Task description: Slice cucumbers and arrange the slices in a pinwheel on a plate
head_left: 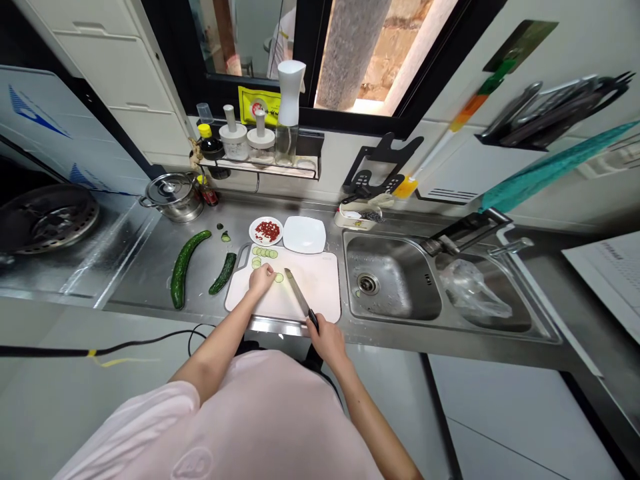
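My right hand [327, 339] is wrapped round the black handle of a kitchen knife [298, 292], its blade slanting up and left over the white cutting board [320, 280]. On the left of the board, my left hand [261, 279] has its fingers drawn together; what they hold, if anything, is hidden. A pale green cucumber slice [279, 277] lies just right of those fingertips. More cucumber slices [265, 253] are lined up along the board's upper left. A cut piece of cucumber [223, 273] rests left of the board, with a long whole cucumber [186, 268] beyond it.
Behind the board are a plate of chopped red bits [267, 231] and a white square plate [305, 234]. A sink [400, 300] adjoins on the right. Cucumber trimmings [225, 237], a lidded pot [175, 197] and a frying pan [47, 217] are on the left.
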Demonstrator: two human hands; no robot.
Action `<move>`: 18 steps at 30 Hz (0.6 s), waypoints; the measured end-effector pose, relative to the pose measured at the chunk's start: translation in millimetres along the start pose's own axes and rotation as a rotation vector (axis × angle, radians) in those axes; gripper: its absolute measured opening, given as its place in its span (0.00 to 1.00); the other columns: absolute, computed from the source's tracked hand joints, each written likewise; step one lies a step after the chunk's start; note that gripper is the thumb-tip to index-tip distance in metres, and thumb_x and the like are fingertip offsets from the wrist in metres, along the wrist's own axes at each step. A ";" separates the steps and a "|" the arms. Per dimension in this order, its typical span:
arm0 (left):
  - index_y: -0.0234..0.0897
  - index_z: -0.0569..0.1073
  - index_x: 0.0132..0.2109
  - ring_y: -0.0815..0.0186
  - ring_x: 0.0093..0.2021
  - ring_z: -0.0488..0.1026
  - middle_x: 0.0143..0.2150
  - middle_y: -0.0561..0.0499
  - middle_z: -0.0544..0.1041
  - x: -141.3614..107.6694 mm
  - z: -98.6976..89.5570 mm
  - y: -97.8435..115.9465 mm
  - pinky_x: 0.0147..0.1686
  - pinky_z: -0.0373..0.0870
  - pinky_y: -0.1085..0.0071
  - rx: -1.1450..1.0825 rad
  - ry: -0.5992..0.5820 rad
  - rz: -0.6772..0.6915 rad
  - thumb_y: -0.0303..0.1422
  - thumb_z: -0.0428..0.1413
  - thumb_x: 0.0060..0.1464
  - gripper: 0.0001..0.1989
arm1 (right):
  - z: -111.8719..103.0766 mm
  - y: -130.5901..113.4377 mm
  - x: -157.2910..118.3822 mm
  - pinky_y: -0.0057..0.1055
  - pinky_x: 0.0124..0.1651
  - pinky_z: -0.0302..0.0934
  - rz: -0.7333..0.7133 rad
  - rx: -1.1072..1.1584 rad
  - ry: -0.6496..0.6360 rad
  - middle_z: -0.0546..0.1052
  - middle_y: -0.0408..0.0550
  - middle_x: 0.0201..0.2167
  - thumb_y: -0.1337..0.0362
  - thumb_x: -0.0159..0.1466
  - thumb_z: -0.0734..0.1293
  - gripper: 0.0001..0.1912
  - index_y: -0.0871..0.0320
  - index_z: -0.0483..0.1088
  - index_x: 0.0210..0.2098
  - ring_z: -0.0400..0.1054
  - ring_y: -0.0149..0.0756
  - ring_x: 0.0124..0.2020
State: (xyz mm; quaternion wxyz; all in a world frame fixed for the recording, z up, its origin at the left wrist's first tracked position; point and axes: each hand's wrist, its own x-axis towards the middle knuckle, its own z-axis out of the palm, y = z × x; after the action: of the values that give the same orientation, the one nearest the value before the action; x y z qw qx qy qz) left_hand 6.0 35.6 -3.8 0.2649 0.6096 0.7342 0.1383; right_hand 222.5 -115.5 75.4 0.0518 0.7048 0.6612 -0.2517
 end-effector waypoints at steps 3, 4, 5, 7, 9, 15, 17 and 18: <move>0.41 0.71 0.35 0.65 0.35 0.71 0.32 0.53 0.76 1.2 -0.3 0.1 0.31 0.59 0.73 0.003 0.001 -0.003 0.38 0.54 0.51 0.07 | 0.0 -1.7 -1.4 0.28 0.36 0.53 -0.002 -0.037 -0.022 0.76 0.51 0.35 0.50 0.69 0.49 0.22 0.57 0.65 0.44 0.71 0.39 0.38; 0.41 0.71 0.35 0.65 0.35 0.72 0.32 0.53 0.76 1.5 -0.6 0.4 0.32 0.59 0.73 0.007 -0.003 -0.006 0.38 0.54 0.51 0.07 | 0.3 -2.1 -1.8 0.28 0.36 0.53 -0.004 -0.049 -0.026 0.76 0.52 0.35 0.50 0.69 0.49 0.21 0.57 0.65 0.44 0.71 0.40 0.39; 0.41 0.71 0.35 0.65 0.35 0.72 0.32 0.52 0.76 1.6 -1.0 0.8 0.32 0.59 0.73 0.013 -0.007 -0.010 0.38 0.54 0.51 0.07 | 0.7 -2.4 -2.1 0.28 0.37 0.53 -0.008 -0.058 -0.029 0.76 0.52 0.36 0.50 0.69 0.49 0.21 0.57 0.65 0.44 0.71 0.40 0.39; 0.41 0.72 0.36 0.65 0.36 0.72 0.33 0.52 0.76 1.5 -1.9 2.0 0.34 0.60 0.73 0.022 -0.016 -0.019 0.37 0.54 0.51 0.07 | 1.9 -3.0 -2.4 0.29 0.37 0.53 -0.020 -0.070 -0.032 0.76 0.52 0.36 0.51 0.69 0.49 0.21 0.57 0.64 0.44 0.71 0.40 0.39; 0.41 0.72 0.36 0.65 0.37 0.72 0.33 0.52 0.76 1.0 -3.0 3.3 0.34 0.60 0.73 0.025 -0.024 -0.020 0.37 0.54 0.52 0.06 | 3.5 -3.7 -2.4 0.29 0.38 0.53 -0.036 -0.078 -0.030 0.76 0.52 0.36 0.51 0.69 0.49 0.21 0.57 0.64 0.44 0.71 0.40 0.39; 0.40 0.72 0.36 0.65 0.37 0.72 0.34 0.51 0.76 0.0 -5.0 5.1 0.35 0.61 0.73 0.022 -0.031 -0.023 0.36 0.54 0.52 0.06 | 6.7 -7.1 -0.7 0.29 0.37 0.53 -0.058 -0.097 -0.029 0.76 0.52 0.35 0.52 0.69 0.50 0.19 0.57 0.63 0.44 0.71 0.40 0.38; 0.40 0.72 0.36 0.65 0.37 0.72 0.34 0.51 0.76 0.4 -4.8 4.6 0.34 0.60 0.73 0.021 -0.033 -0.026 0.36 0.54 0.52 0.06 | 6.5 -8.4 0.0 0.29 0.36 0.53 -0.058 -0.103 -0.023 0.76 0.52 0.35 0.52 0.68 0.50 0.18 0.57 0.63 0.44 0.71 0.40 0.38; 0.40 0.71 0.36 0.65 0.36 0.72 0.33 0.51 0.76 0.7 -4.5 4.1 0.34 0.60 0.73 0.019 -0.033 -0.025 0.36 0.54 0.52 0.06 | 6.2 -9.1 0.3 0.29 0.36 0.53 -0.056 -0.106 -0.021 0.76 0.51 0.35 0.53 0.68 0.50 0.18 0.57 0.63 0.43 0.71 0.40 0.38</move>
State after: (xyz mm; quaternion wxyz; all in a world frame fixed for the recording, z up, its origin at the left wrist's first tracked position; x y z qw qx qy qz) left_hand 6.8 37.8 1.9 0.2727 0.6052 0.7385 0.1180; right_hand 212.1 -116.6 72.3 0.0888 0.6795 0.6926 -0.2250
